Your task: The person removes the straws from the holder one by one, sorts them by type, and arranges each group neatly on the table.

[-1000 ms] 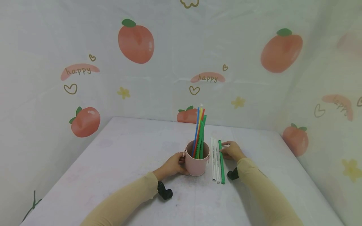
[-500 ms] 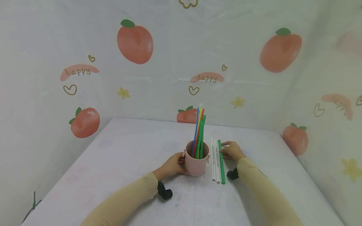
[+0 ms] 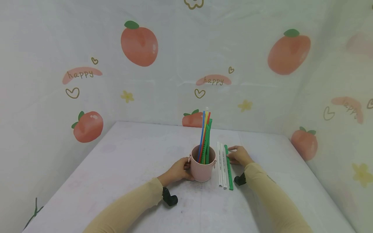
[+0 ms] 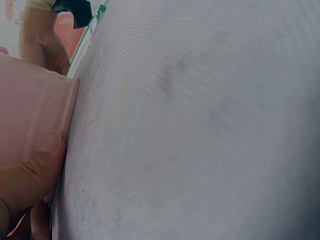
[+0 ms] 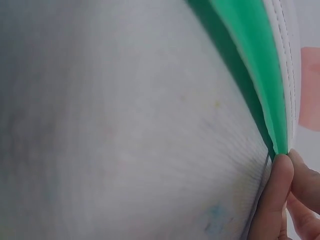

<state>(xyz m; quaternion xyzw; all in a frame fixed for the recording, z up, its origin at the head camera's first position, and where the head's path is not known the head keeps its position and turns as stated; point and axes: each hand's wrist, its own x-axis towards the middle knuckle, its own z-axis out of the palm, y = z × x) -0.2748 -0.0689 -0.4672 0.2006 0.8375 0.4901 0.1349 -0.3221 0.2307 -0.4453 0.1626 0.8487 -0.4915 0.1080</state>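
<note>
My left hand [image 3: 177, 169] grips the left side of a small pink bucket [image 3: 201, 173], thumb low on its wall [image 4: 30, 115] in the left wrist view. Blue, yellow and red drinking straws [image 3: 202, 137] stand in the bucket beside green-wrapped straws [image 3: 209, 137]. To its right, white paper-wrapped straws [image 3: 220, 171] lie side by side on the table. Along their right edge lies a green-wrapped straw [image 3: 229, 171], its far part pinched by my right hand [image 3: 239, 156]. In the right wrist view, thumb and finger [image 5: 277, 185] meet at the green wrapper [image 5: 267, 85].
A white-covered table [image 3: 131, 155] carries everything. Behind it hangs a white curtain [image 3: 175, 48] printed with peaches and "happy" labels. Each wrist wears a black camera, the left one [image 3: 170, 196] near the front. A dark green cord [image 3: 35, 208] shows at the far left.
The near end of the green-wrapped straw beside the white ones has swung slightly to the right. My left hand and the bucket have stayed in place.
</note>
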